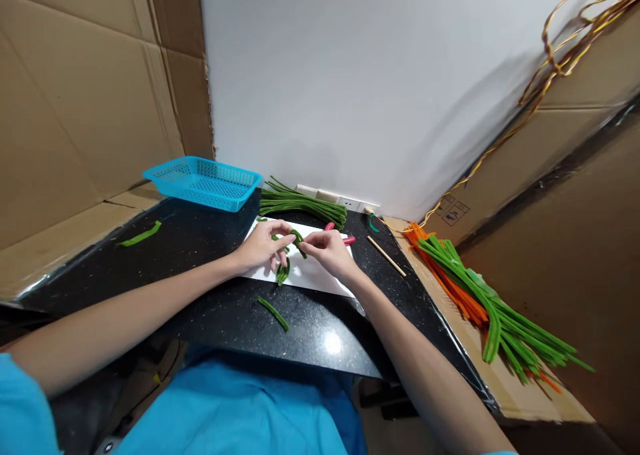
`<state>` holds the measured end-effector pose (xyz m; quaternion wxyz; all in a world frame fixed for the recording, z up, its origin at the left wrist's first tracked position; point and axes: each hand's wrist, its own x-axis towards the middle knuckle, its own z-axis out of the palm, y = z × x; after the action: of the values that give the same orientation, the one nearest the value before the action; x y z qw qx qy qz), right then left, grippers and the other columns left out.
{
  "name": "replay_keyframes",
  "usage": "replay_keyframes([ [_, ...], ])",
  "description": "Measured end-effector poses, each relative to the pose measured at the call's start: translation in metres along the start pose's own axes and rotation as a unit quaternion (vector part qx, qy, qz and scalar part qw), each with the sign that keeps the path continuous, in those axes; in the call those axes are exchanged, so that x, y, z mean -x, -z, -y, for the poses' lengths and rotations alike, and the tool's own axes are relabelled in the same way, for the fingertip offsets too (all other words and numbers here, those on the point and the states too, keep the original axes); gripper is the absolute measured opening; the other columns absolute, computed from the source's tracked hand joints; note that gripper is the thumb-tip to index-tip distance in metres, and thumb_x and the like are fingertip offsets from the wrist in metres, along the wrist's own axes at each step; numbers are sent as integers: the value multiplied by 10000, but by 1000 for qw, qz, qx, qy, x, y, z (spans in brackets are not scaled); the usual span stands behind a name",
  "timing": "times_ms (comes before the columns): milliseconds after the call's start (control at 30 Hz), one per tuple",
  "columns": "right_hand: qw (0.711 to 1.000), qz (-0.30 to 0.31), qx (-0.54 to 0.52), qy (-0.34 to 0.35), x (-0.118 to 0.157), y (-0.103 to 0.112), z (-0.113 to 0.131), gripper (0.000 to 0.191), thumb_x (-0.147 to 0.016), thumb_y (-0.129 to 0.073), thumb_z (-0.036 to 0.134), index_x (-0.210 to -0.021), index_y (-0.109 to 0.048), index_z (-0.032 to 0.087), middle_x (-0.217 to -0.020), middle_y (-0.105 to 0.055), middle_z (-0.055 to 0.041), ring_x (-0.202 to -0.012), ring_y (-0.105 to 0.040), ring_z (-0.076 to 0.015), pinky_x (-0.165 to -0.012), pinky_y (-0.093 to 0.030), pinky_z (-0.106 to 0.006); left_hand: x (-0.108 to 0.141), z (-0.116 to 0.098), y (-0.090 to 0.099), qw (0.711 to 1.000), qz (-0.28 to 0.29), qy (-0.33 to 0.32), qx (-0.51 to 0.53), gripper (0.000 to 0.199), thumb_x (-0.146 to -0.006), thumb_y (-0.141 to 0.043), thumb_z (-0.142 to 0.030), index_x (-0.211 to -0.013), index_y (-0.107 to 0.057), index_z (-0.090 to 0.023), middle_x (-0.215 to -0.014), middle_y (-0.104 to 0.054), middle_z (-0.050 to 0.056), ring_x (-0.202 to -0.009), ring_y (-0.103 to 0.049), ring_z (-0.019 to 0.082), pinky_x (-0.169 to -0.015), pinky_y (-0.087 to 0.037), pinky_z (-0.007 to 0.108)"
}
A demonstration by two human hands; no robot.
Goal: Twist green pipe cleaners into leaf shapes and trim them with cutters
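Over a white sheet (320,276), my two hands meet at a short dark green fuzzy piece (298,237). My left hand (265,245) pinches its left side between thumb and index finger, the other fingers loosely curled. My right hand (327,249) pinches its right side with closed fingertips. Just below my left hand, a looped green piece (283,272) lies on the sheet. Red handles (349,240) show behind my right hand; the rest of that tool is hidden. Nearer the table edge lies a short green strip (273,313).
A blue basket (205,183) stands at the back left, beside a bundle of dark green stems (303,205). A light green strip (141,234) lies left. Right are a wooden stick (387,255), orange stems (450,285), bright green stems (505,321) and a power strip (350,203).
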<state>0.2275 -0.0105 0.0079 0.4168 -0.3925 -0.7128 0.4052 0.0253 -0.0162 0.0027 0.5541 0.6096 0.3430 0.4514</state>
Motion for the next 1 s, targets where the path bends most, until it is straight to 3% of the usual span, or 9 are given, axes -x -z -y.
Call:
replay_keyframes([
  [200, 1000, -12, 5, -2, 0, -3, 1, 193, -763, -806, 321, -743, -707, 157, -705, -717, -43, -644, -632, -164, -605, -445, -266, 1, -1, -2, 1000, -3, -7, -21, 349, -871, -800, -425, -939, -577, -165, -627, -649, -32, -322, -582, 113, -272, -373, 186],
  [367, 999, -28, -25, -15, 1, -8, 4, 217, -765, -810, 338, -745, -671, 173, -706, -722, -52, -670, -684, -197, -622, -480, -285, 1, -2, -3, 999, -11, -27, -33, 315, -896, -788, -388, -944, -562, -173, -693, -667, -32, -302, -530, 62, -260, -317, 157],
  [567, 996, -17, -87, -28, 3, -7, 4, 326, -764, -856, 453, -819, -697, 173, -704, -704, -25, -630, -623, -156, -609, -439, -271, -1, 0, -3, 999, -10, -44, -21, 460, -797, -864, -459, -1021, -592, -163, -913, -693, 35, -437, -658, 121, -280, -427, 192],
  [733, 991, 13, -129, -39, 4, -6, 4, 349, -770, -862, 474, -881, -740, 165, -746, -708, -27, -615, -554, -132, -612, -428, -273, -3, 1, 0, 997, -35, -60, -21, 424, -789, -873, -385, -1007, -587, -158, -856, -656, 9, -446, -602, 84, -306, -438, 180],
  [867, 986, 34, -154, -44, 6, -10, 5, 429, -695, -922, 428, -990, -744, 172, -807, -749, -38, -617, -571, -129, -624, -458, -277, -4, 1, 2, 994, -71, -77, -32, 354, -821, -839, -303, -970, -543, -179, -792, -613, -31, -409, -538, 51, -304, -413, 156],
  [1000, 988, 22, -150, -29, 6, -15, 5, 420, -677, -937, 418, -954, -737, 174, -816, -748, -46, -629, -603, -143, -602, -479, -280, -3, 0, 0, 993, -81, -81, -37, 355, -832, -824, -298, -951, -504, -198, -735, -593, -53, -393, -529, 58, -302, -414, 157],
])
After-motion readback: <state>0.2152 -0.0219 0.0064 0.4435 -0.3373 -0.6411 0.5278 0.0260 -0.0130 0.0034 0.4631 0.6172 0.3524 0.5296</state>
